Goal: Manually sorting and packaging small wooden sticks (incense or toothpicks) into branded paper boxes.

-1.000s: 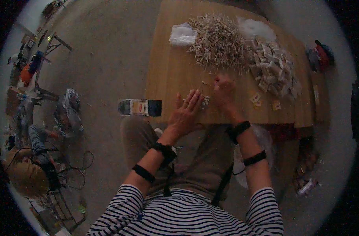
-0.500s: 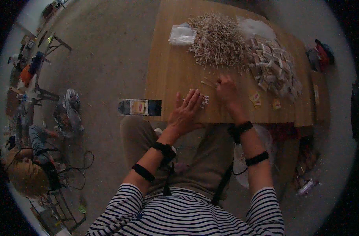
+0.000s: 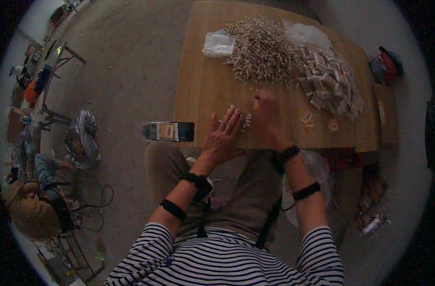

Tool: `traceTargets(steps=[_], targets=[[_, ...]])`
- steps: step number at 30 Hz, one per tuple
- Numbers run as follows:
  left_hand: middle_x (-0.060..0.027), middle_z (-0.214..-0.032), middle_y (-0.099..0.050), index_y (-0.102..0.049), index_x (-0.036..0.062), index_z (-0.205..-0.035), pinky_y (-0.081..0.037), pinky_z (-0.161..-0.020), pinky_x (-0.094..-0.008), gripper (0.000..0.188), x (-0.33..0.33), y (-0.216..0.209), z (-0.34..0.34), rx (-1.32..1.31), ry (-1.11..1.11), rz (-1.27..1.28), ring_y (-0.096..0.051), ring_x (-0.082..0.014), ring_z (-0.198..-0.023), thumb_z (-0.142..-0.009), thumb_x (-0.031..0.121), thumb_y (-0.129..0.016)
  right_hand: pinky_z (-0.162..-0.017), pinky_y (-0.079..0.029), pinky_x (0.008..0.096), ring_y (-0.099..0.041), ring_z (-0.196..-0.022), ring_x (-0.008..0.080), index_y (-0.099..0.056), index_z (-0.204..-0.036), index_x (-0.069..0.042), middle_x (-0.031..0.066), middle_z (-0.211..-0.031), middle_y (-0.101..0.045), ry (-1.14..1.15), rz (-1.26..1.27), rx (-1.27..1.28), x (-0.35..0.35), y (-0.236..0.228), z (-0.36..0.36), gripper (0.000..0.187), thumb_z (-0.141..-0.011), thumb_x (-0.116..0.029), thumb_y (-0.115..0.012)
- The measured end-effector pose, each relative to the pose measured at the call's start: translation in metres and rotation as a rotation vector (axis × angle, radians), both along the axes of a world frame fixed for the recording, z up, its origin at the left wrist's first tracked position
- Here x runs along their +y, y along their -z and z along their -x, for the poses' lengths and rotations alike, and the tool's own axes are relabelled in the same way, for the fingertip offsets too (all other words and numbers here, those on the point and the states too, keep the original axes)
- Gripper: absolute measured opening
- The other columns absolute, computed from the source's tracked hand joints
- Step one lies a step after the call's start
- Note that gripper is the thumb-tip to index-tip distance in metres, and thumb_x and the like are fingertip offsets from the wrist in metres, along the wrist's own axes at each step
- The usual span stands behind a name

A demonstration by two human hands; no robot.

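My left hand point(image 3: 222, 134) lies flat on the wooden table point(image 3: 203, 95), fingers stretched out, over one end of a small row of cotton swabs point(image 3: 241, 116). My right hand point(image 3: 266, 108) is just to the right of that row. It is smeared by motion, its fingers look curled, and whether anything is in them cannot be made out. Beyond both hands rises a large heap of loose cotton swabs point(image 3: 263, 50). To its right lies a pile of clear packets filled with swabs point(image 3: 329, 78).
Clear plastic bags point(image 3: 219, 44) lie left of the heap, with more white plastic point(image 3: 309, 34) behind it. Small yellow cards point(image 3: 306, 117) rest near the right front. A dark holder point(image 3: 185, 131) with swabs and a yellow card juts past the table's left edge. Another person point(image 3: 34, 209) is far left.
My right hand has moved left and closer to the row of swabs beside my left hand. The thin sticks seen at its fingertips before no longer show. My left hand has barely shifted.
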State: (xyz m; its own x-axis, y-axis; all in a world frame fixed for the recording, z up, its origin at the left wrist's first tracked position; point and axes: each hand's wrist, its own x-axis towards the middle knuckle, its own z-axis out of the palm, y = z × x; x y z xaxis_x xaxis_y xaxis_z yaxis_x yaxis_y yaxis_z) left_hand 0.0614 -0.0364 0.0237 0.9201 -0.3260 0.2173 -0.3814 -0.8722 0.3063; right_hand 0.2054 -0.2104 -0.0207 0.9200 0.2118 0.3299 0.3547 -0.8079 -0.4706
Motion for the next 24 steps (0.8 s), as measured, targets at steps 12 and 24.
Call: traceTargets(steps=[12,24], targets=[[-0.0113,-0.16,-0.027,-0.033,0.0048,-0.151,-0.017,-0.117,-0.0634,0.115,-0.001,0.005,0.001,-0.058,0.017,0.022,-0.022,-0.0269,-0.15,-0.061,0.055,-0.083,-0.073,-0.05,0.05,-0.064,-0.086,0.0425,-0.066,-0.084,-0.003,0.0234,-0.09,-0.066,0.177,-0.011,0.034,-0.017,0.015,-0.065,0.017,-0.075,-0.017,-0.062],[-0.0127,-0.161,-0.025,-0.03,0.0036,-0.152,-0.014,-0.118,-0.0633,0.117,0.001,0.005,0.001,-0.006,0.008,0.054,-0.02,-0.0282,-0.151,-0.062,0.056,-0.083,-0.087,-0.049,0.0483,-0.057,-0.109,0.0368,-0.061,-0.105,-0.006,0.0184,-0.111,-0.06,-0.228,-0.011,0.092,-0.016,-0.015,0.029,0.019,-0.092,-0.018,-0.056]])
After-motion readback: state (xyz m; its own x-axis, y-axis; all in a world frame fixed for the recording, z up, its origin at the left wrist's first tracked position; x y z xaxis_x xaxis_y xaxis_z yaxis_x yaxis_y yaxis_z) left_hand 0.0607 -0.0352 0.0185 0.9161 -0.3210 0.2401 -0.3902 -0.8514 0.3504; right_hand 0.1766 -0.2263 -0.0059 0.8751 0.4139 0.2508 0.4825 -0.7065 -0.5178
